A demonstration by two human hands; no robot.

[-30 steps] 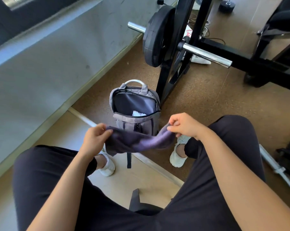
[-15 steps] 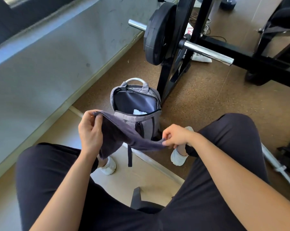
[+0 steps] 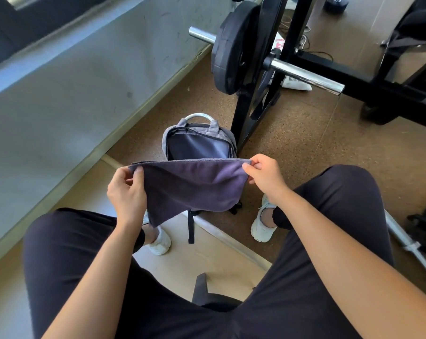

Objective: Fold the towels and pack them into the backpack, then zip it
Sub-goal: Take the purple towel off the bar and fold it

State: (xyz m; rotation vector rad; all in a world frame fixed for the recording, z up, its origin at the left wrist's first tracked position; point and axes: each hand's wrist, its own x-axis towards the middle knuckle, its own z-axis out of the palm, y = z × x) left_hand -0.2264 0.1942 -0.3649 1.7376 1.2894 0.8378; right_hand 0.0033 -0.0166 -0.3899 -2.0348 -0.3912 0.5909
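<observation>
A dark purple towel (image 3: 192, 187) hangs spread out flat between my hands above my knees. My left hand (image 3: 126, 192) pinches its upper left corner and my right hand (image 3: 263, 174) pinches its upper right corner, so the top edge is taut and level. Behind it on the floor stands the grey backpack (image 3: 175, 133), upright, its main compartment unzipped and gaping. The towel hides the backpack's front and most of what lies inside it.
A black barbell rack (image 3: 253, 113) with a weight plate (image 3: 231, 55) and a chrome bar (image 3: 304, 77) stands just behind and right of the backpack. A grey wall (image 3: 60, 94) runs along the left. My feet in white shoes flank the bag.
The towel was bunched and slack between my hands. My right hand rose and both hands drew apart, stretching the towel flat in front of the backpack.
</observation>
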